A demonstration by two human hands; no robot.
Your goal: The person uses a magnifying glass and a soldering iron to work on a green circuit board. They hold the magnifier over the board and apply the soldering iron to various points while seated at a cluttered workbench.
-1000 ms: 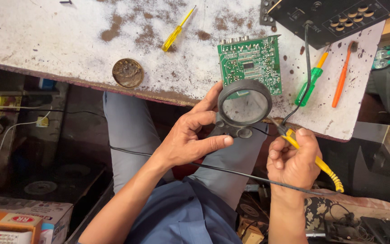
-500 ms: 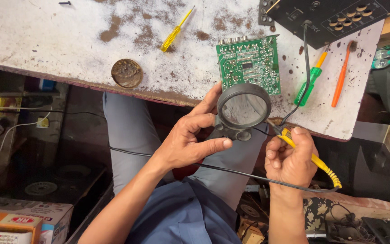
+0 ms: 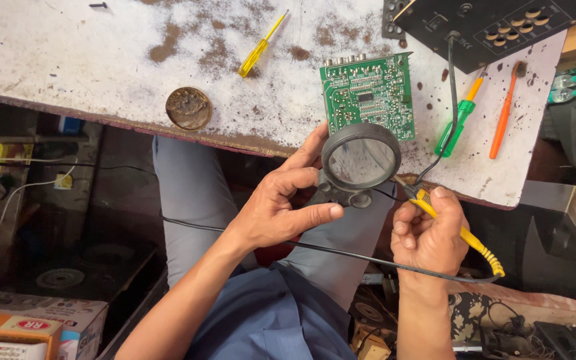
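1. Left hand (image 3: 281, 210): forearm rises from the lower left across the lap, wrist straight, palm turned toward the bench. The fingers are curled around the round black-rimmed magnifying glass (image 3: 361, 159), gripping its dark base; the thumb lies extended beneath it and the index finger reaches up along the rim's left side.
2. The magnifying glass is held at the near edge of the worn white workbench (image 3: 101, 67), its lens overlapping the lower edge of the green rectangular circuit board (image 3: 368, 93), which lies flat on the bench.
3. Right hand (image 3: 431, 233): forearm comes up vertically from the bottom edge. The fingers are clenched round the yellow-handled soldering iron (image 3: 461, 233), thumb pressed on top of the handle. The handle slopes down to the right; its tip points up and left toward the lens, just beside its lower right rim. Whether the tip touches anything cannot be told.
4. A thin black cable (image 3: 341, 252) crosses the lap below both hands.
5. On the bench: a small yellow screwdriver (image 3: 259, 47), a round rusty tin (image 3: 189, 108), a green-handled screwdriver (image 3: 458, 120), an orange-handled screwdriver (image 3: 505, 110), and a black panel with knobs (image 3: 501, 27) at the far right corner.
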